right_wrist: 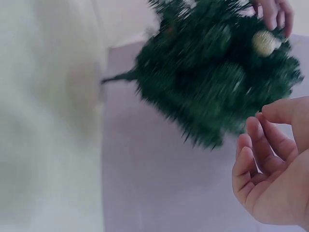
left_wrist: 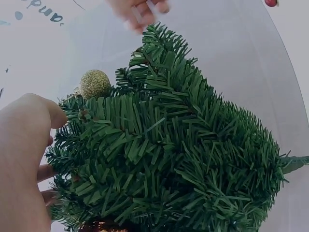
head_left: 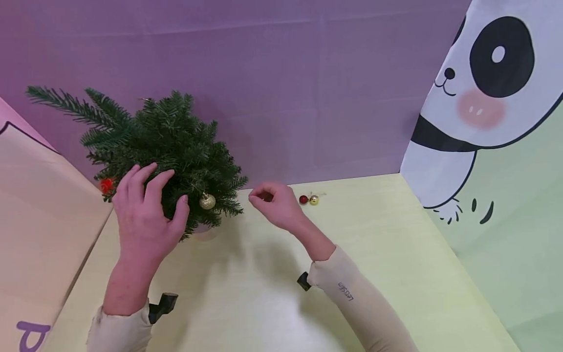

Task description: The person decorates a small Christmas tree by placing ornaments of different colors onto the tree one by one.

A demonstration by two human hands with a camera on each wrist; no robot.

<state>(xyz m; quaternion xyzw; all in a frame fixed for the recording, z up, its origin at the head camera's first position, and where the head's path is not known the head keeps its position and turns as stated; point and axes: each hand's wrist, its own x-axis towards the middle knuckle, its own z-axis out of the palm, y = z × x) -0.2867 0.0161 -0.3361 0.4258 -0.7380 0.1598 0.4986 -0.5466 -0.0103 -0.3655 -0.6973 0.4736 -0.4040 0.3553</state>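
Observation:
A small artificial Christmas tree (head_left: 176, 132) stands at the left of the table, its pale base (head_left: 204, 232) partly hidden by branches. My left hand (head_left: 142, 215) lies against its near side, fingers spread among the needles; some fingertips are hidden in the left wrist view. Beside the left thumb hangs a glittery gold bauble (head_left: 207, 201) on a branch. A red ornament (head_left: 107, 185) shows at the tree's left edge. Right of the tree, apart from it, is my right hand (head_left: 277, 205), thumb and index finger together. No object shows clearly between those fingertips.
A dark red bauble (head_left: 303, 199) and a shiny gold bauble (head_left: 313, 199) lie on the pale table (head_left: 374, 274) behind the right hand. A purple cloth backdrop (head_left: 272, 98) rises at the back edge. A panda print (head_left: 484, 83) covers the right side.

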